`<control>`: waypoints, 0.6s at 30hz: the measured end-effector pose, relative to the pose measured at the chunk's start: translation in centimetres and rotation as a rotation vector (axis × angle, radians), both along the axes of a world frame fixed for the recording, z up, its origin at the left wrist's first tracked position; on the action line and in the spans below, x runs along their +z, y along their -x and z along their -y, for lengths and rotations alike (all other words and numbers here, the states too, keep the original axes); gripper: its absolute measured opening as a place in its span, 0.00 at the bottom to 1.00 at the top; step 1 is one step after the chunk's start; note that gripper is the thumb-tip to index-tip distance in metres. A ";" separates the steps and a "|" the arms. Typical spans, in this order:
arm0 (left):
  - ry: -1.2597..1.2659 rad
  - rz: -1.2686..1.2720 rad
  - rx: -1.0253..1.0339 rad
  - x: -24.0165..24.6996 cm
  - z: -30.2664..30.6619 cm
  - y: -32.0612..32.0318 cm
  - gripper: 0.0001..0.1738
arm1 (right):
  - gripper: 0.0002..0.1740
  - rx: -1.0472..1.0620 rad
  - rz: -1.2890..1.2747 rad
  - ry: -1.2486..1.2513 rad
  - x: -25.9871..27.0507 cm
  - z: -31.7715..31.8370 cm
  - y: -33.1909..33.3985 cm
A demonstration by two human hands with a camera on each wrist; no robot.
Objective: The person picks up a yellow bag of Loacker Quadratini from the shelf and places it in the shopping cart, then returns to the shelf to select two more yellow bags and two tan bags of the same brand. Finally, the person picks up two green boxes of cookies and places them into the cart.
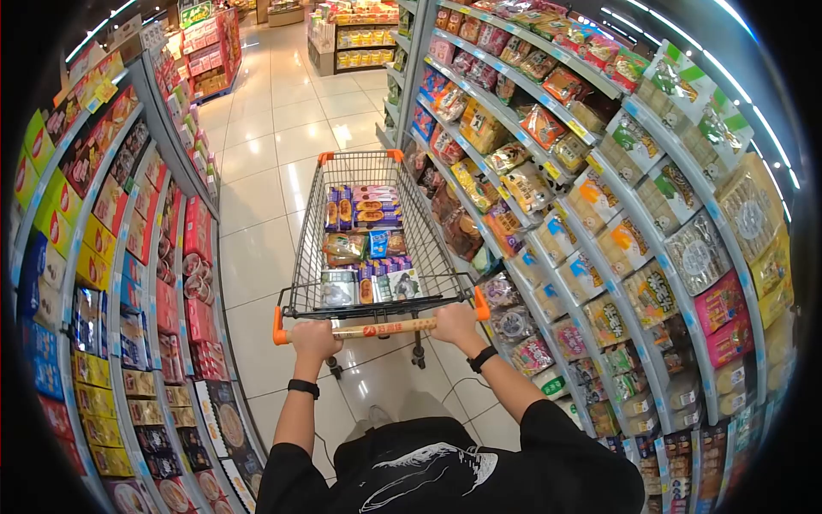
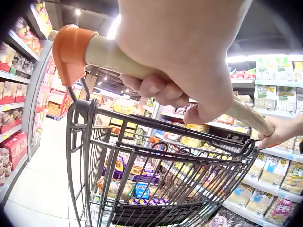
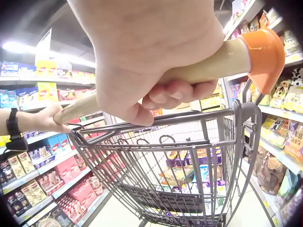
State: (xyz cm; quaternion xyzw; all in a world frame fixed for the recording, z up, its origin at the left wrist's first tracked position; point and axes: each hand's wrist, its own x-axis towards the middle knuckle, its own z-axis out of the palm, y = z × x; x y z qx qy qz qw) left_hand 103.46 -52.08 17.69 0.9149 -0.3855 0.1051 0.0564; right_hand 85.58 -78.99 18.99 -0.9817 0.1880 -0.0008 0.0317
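Observation:
A wire shopping cart [image 1: 300, 248] stands ahead of the person, with a beige handle [image 1: 377, 329] between orange end caps. The left hand [image 1: 315, 340] grips the handle near its left end; in the left wrist view the fingers of this hand [image 2: 175, 71] curl under the bar. Near the right end, the right hand [image 1: 456, 325] grips the same bar, and the right wrist view shows the hand [image 3: 156, 61] wrapped round it. Inside the cart lie purple packs [image 1: 377, 214], a blue pack [image 1: 385, 244] and several other packaged foods.
Shelves of boxed goods [image 1: 94, 240] line the left side, close to the cart. Shelves of bagged foods [image 1: 548, 188] rise along the right, near the right hand. Tiled floor [image 1: 257, 188] runs forward between them to a red display [image 1: 205, 51] and a shelf stand [image 1: 355, 43].

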 end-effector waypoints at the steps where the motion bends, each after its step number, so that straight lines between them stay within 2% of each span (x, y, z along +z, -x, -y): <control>1: 0.011 0.001 -0.005 -0.1 0.5 -1.3 0.13 | 0.11 -0.017 -0.001 0.007 -0.2 0.5 -1.1; 11: 0.059 0.066 -0.029 0.5 4.4 -12.1 0.11 | 0.11 0.002 -0.002 -0.009 0.9 4.1 -11.6; 18: 0.052 0.072 -0.064 1.7 6.5 -19.7 0.13 | 0.11 0.052 0.142 -0.058 -1.1 6.5 -18.4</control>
